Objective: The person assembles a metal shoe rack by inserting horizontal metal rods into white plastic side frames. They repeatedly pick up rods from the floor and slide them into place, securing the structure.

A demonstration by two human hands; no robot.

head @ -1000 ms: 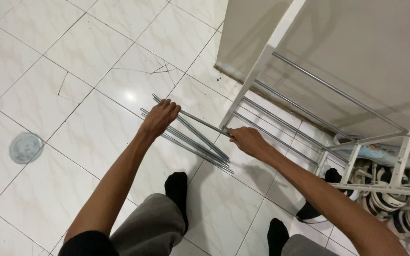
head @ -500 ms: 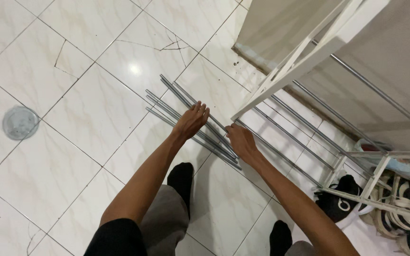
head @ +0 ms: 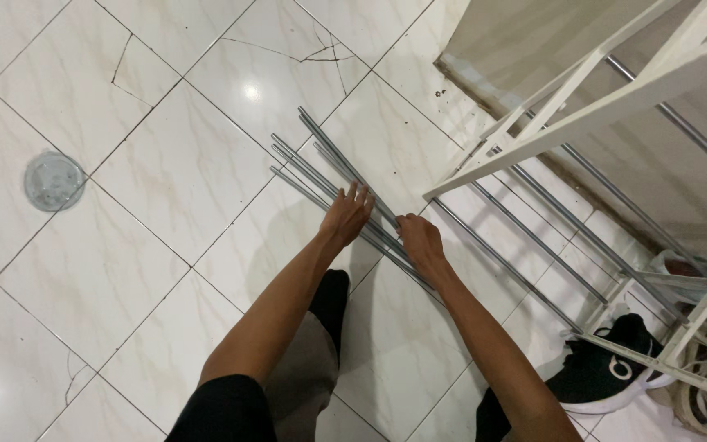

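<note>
My left hand (head: 348,214) rests with fingers spread loosely over the bundle of metal rods (head: 333,182) lying on the tiled floor (head: 165,180), and my right hand (head: 421,243) is curled around their near ends, just left of the white rack frame (head: 570,115). The rods are smooth and round, so I think they could roll apart on the glossy tile if I gather them unevenly. Lifting only one end might also let loose ones slide out and clatter against the rack.

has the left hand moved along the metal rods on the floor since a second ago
Yes. The left hand has slid down the metal rods, from their far ends toward the near ends, and now sits close beside the right hand.
</note>
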